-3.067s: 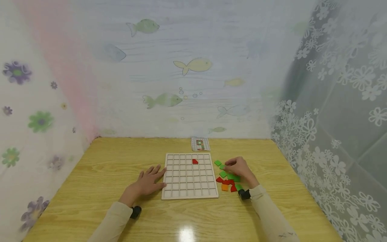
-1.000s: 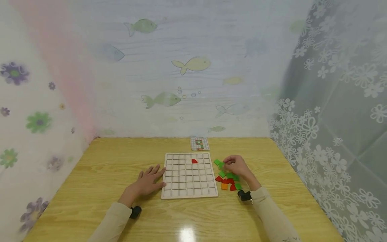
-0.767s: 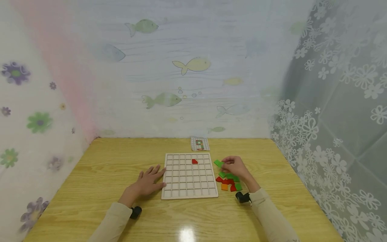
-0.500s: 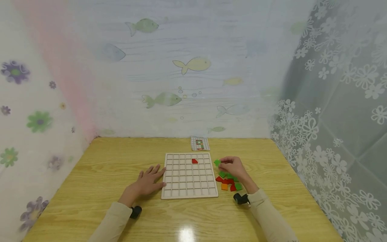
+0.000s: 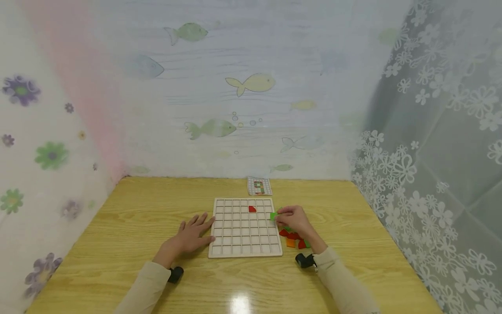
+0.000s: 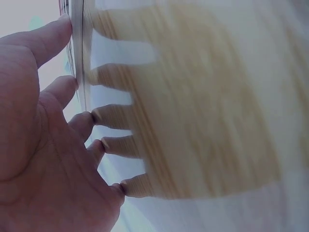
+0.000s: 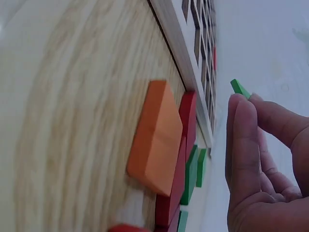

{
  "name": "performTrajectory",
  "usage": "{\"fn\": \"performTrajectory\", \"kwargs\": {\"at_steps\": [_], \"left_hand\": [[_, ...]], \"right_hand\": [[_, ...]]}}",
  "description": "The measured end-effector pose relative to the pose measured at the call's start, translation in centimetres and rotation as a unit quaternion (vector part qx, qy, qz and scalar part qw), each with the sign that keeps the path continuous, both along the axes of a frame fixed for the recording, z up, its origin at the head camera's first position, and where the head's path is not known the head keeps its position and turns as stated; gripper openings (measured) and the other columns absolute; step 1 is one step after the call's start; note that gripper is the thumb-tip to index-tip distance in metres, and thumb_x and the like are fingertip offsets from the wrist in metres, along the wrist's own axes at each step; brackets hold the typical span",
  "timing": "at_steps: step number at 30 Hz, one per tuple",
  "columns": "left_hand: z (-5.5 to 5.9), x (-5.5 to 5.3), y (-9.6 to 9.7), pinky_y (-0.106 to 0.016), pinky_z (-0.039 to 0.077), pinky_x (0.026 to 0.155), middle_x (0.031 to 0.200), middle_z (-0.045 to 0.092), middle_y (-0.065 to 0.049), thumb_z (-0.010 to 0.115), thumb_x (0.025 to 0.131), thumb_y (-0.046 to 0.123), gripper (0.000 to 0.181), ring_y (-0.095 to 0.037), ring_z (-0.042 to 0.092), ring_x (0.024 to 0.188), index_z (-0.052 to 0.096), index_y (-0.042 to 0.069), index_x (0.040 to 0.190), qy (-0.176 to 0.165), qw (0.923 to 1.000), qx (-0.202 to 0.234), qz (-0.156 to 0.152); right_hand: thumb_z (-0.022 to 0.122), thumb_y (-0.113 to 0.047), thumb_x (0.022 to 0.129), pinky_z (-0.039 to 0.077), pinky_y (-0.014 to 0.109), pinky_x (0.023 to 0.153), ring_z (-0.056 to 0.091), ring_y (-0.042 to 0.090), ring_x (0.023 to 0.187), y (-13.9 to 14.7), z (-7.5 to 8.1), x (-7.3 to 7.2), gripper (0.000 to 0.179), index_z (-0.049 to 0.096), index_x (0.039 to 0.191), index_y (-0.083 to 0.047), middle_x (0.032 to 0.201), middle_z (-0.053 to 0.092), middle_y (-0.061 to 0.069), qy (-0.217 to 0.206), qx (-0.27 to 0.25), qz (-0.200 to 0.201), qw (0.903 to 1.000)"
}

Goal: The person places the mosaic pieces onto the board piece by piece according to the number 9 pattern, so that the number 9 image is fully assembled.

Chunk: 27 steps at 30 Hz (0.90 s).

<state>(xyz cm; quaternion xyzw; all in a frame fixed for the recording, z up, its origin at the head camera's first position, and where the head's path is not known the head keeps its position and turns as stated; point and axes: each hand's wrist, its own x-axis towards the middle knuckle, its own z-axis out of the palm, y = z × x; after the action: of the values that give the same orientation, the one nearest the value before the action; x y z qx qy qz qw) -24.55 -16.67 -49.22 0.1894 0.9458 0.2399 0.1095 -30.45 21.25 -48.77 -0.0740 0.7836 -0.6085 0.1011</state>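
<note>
A pale grid board (image 5: pixel 237 224) lies on the table, and one red tile with a curved side (image 5: pixel 252 209) sits in a cell of its upper part. My left hand (image 5: pixel 188 237) rests flat on the table, fingers spread, fingertips touching the board's left edge. Thumb and fingers of my right hand (image 5: pixel 296 220) pinch a green tile (image 5: pixel 273 216) over the board's right edge. In the right wrist view that green tile (image 7: pixel 238 88) shows only partly past the fingertips. Several loose red tiles (image 5: pixel 293 235) lie below the right hand, which hides part of the pile.
Beside the board's right edge lie an orange tile (image 5: pixel 290 243) and more green tiles (image 7: pixel 190 176). Behind the board is a small printed grid card (image 5: pixel 259 186) with a coloured pattern. A patterned wall (image 5: pixel 219 144) stands at the table's back edge.
My right hand has picked up a green tile from the top of the pile and moved it left to the board's right edge. The left hand has stayed in place.
</note>
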Motion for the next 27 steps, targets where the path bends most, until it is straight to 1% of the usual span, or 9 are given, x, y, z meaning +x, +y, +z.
{"fn": "performTrajectory", "kwargs": {"at_steps": [2,5,9,11,16,18,21,24,27], "left_hand": [[0.0,-0.2,-0.1,-0.080,0.005,0.111,0.166,0.018,-0.027,0.057,0.104,0.042,0.070,-0.055,0.013,0.151,0.034,0.008,0.160,0.000,1.0000,-0.001,-0.002],[0.1,-0.5,-0.3,-0.079,0.005,0.112,0.166,0.018,-0.027,0.057,0.104,0.042,0.069,-0.055,0.012,0.151,0.034,0.008,0.160,-0.001,1.0000,-0.004,-0.003],[0.3,-0.7,-0.5,-0.079,0.005,0.112,0.166,0.019,-0.027,0.057,0.104,0.041,0.069,-0.055,0.014,0.151,0.034,0.008,0.160,-0.002,1.0000,-0.007,-0.003],[0.4,-0.8,-0.5,-0.080,0.006,0.111,0.165,0.020,-0.028,0.058,0.104,0.040,0.068,-0.055,0.014,0.150,0.035,0.007,0.159,-0.001,1.0000,-0.004,-0.005],[0.5,-1.1,-0.8,-0.080,0.006,0.111,0.165,0.020,-0.029,0.058,0.104,0.039,0.068,-0.056,0.015,0.150,0.035,0.007,0.159,-0.002,1.0000,-0.001,-0.010],[0.6,-1.3,-0.9,-0.080,0.006,0.111,0.165,0.020,-0.029,0.058,0.104,0.039,0.068,-0.056,0.015,0.150,0.035,0.007,0.159,-0.002,0.9999,0.001,-0.011],[0.7,-1.6,-1.0,-0.080,0.006,0.111,0.165,0.020,-0.028,0.058,0.104,0.039,0.068,-0.055,0.015,0.150,0.035,0.007,0.159,-0.003,0.9999,0.001,-0.014],[0.6,-1.9,-1.2,-0.079,0.006,0.112,0.166,0.019,-0.027,0.057,0.104,0.041,0.069,-0.055,0.014,0.151,0.034,0.008,0.160,-0.003,0.9999,-0.001,-0.015],[0.4,-2.1,-1.3,-0.080,0.006,0.111,0.166,0.018,-0.027,0.056,0.104,0.042,0.069,-0.055,0.013,0.151,0.033,0.008,0.160,-0.002,0.9998,-0.002,-0.018]], "right_hand": [[0.072,-0.002,0.093,0.062,0.036,0.071,0.075,0.023,0.075,-0.4,-0.2,0.0,0.027,0.067,0.113,0.016,0.092,0.075,0.023,-0.004,0.005,-0.004,1.0000],[0.074,-0.004,0.092,0.062,0.035,0.068,0.074,0.021,0.072,-1.1,-0.2,-0.1,0.026,0.069,0.111,0.013,0.090,0.076,0.022,-0.013,0.008,-0.010,0.9998],[0.075,-0.007,0.092,0.061,0.035,0.065,0.074,0.021,0.071,-2.1,0.3,-0.3,0.024,0.071,0.110,0.008,0.089,0.076,0.020,-0.020,0.021,-0.019,0.9994],[0.074,-0.008,0.092,0.062,0.040,0.066,0.074,0.029,0.073,-2.6,0.6,-0.4,0.025,0.071,0.111,0.009,0.089,0.076,0.024,-0.016,0.032,-0.016,0.9993],[0.073,-0.006,0.094,0.063,0.043,0.070,0.075,0.036,0.075,-3.8,1.1,-0.9,0.026,0.069,0.112,0.013,0.091,0.074,0.029,-0.020,0.030,-0.019,0.9992],[0.074,-0.006,0.093,0.063,0.039,0.070,0.075,0.030,0.074,-4.2,1.0,-1.1,0.024,0.070,0.110,0.012,0.090,0.075,0.026,-0.027,0.028,-0.025,0.9989],[0.075,-0.008,0.092,0.061,0.032,0.066,0.072,0.023,0.070,-4.7,0.8,-1.5,0.021,0.073,0.107,0.008,0.089,0.076,0.020,-0.025,0.051,-0.028,0.9980],[0.076,-0.010,0.092,0.053,0.027,0.059,0.063,0.017,0.064,-5.1,0.8,-1.8,0.020,0.075,0.105,0.004,0.089,0.074,0.015,-0.018,0.068,-0.022,0.9973],[0.076,-0.011,0.092,0.046,0.026,0.056,0.055,0.016,0.060,-5.4,0.7,-1.8,0.017,0.075,0.103,0.002,0.086,0.072,0.013,-0.013,0.074,-0.011,0.9971]]}}
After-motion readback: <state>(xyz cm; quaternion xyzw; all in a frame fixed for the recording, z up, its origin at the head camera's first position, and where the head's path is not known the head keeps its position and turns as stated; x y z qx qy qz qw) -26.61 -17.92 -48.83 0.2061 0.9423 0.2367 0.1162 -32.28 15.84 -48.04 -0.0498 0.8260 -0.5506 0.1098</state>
